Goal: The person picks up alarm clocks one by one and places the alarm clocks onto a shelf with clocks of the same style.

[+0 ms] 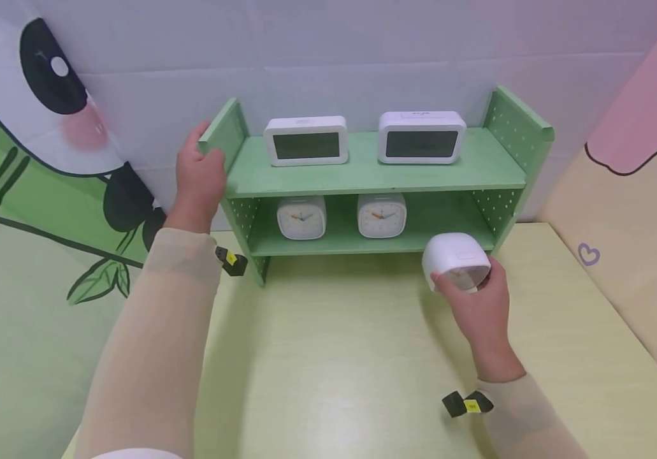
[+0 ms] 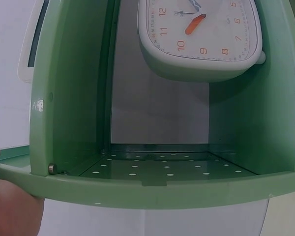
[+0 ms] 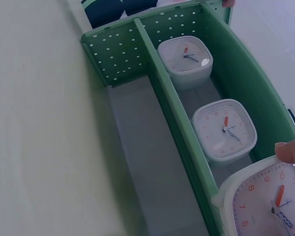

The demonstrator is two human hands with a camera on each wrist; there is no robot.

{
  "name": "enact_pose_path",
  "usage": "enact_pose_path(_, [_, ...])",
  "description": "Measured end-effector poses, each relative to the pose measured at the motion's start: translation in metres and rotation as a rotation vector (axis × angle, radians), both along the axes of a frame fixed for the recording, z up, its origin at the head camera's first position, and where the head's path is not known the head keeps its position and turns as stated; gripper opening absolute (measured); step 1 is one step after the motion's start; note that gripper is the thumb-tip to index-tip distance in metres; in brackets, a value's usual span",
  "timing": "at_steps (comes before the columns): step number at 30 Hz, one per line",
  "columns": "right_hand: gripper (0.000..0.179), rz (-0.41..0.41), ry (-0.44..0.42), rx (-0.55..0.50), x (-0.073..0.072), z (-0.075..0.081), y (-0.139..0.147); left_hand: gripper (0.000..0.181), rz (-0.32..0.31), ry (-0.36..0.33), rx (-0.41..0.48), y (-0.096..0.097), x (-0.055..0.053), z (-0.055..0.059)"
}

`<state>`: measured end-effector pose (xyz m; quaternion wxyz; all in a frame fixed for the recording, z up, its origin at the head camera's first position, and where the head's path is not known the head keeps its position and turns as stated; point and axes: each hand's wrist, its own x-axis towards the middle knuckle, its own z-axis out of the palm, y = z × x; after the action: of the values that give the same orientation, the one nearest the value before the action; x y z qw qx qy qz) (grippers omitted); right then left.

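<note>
My right hand [image 1: 483, 309] grips a white analog alarm clock [image 1: 455, 250] in front of the right part of the shelf's lower level. In the right wrist view, the held clock's face [image 3: 265, 206] shows orange numerals, and its edge overlaps the shelf board. At the far left, my left hand [image 1: 197, 182] holds the upper side panel of a green two-level shelf [image 1: 362, 182]. Two similar analog clocks, one on the left [image 1: 301, 218] and one near the middle [image 1: 382, 215], stand upright on the lower level.
Two white digital clocks, left [image 1: 307, 141] and right [image 1: 422, 138], stand on the upper level, their dark screens facing forward. The shelf stands on a pale yellow table [image 1: 334, 357] against a white backdrop [image 1: 362, 38] printed with cartoon figures at both sides.
</note>
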<state>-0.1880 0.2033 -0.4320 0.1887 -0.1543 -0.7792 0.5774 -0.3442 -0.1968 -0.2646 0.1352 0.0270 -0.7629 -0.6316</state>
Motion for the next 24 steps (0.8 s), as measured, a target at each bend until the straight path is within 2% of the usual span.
enact_pose_path(11, [0.100,-0.005,0.028,0.037,-0.020,0.020,0.004,0.065,0.001,0.008,-0.015,0.000,-0.001,0.000])
enact_pose_path(16, [0.103,-0.013,0.013,0.055,-0.030,0.028,0.006,0.065,-0.001,0.011,-0.021,0.001,-0.001,0.002])
enact_pose_path(24, [0.109,-0.003,-0.001,0.059,-0.056,0.037,0.007,0.065,-0.001,-0.010,-0.016,-0.001,0.000,0.000])
